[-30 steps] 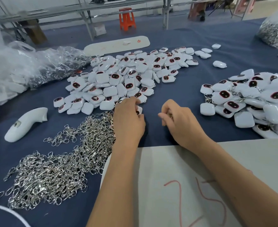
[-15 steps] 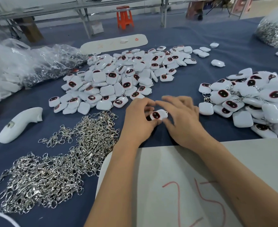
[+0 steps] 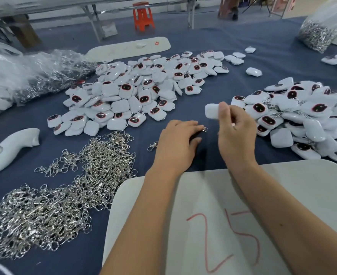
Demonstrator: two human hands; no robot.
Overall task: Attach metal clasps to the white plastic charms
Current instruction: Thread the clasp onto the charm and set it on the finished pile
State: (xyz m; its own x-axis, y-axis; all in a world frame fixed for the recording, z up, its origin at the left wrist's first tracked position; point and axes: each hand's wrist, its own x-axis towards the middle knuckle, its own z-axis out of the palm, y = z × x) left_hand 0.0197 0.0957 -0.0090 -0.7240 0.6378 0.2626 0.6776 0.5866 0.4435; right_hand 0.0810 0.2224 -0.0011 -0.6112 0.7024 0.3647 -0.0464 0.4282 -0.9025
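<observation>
Charm in right hand: white, plain side toward the camera, blurred. It sits just right of frame centre, lifted off the counter. Long axis runs roughly level, left to right; the free end points to the left of the frame, the other end hidden behind the thumb. Whether a clasp hangs from it cannot be told.

Right hand: thumb upright over the charm's right end, fingers curled behind it, pinching the charm. Forearm comes in from the lower right corner, wrist raised.

Left hand: palm down, low over the blue cloth, centre of frame. Fingers curled, their tips pinching a small metal clasp whose ring end sticks out to the right, toward the other hand. Forearm enters from the bottom centre.

One loose clasp lies on the cloth just left of the left hand. Big heap of clasps spreads across the lower left. Pile of charms in the upper middle, many showing dark oval faces. Second pile at right, just beside the right hand, chains visible among them.

White board with a red "25" under both forearms, bottom centre. White curved plastic piece at left edge. Clear bags upper left; bag of metal parts upper right. Orange stool top centre.
</observation>
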